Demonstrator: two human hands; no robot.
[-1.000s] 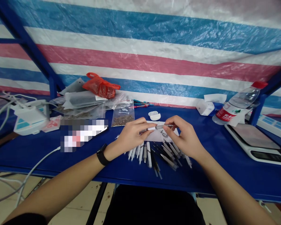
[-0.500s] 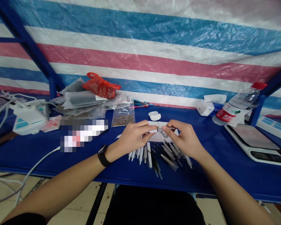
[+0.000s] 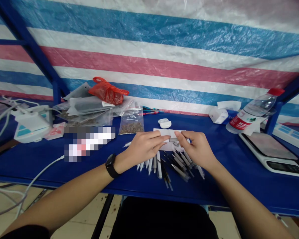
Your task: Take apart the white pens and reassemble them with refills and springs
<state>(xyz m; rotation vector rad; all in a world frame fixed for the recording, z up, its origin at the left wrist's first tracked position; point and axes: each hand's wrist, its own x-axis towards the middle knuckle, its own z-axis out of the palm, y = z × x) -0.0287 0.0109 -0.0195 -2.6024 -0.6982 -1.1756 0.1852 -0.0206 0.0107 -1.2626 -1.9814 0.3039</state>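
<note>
My left hand [image 3: 143,148] and my right hand [image 3: 196,149] meet over a white paper sheet [image 3: 161,132] on the blue table [image 3: 239,186]. Fingers of both hands lie on its surface, and the right thumb and fingers press near its middle. A slim grey-and-white tube [image 3: 173,139] shows only in part beneath my right fingers. Below my hands, several similar syringe-like tubes [image 3: 179,167] lie side by side. A white earbud case [image 3: 164,123] sits just beyond the paper.
A bag of brown seeds [image 3: 131,124] lies left of the earbud case, before a pile of plastic bags [image 3: 86,106] and a red bag [image 3: 108,93]. A pixelated patch [image 3: 88,143] covers an object. Cables, a water bottle [image 3: 251,114] and a digital scale [image 3: 270,152] stand around.
The tube held up between my hands a second ago is now mostly hidden. My hands have come down onto the paper, and the sheet shows more at its upper left.
</note>
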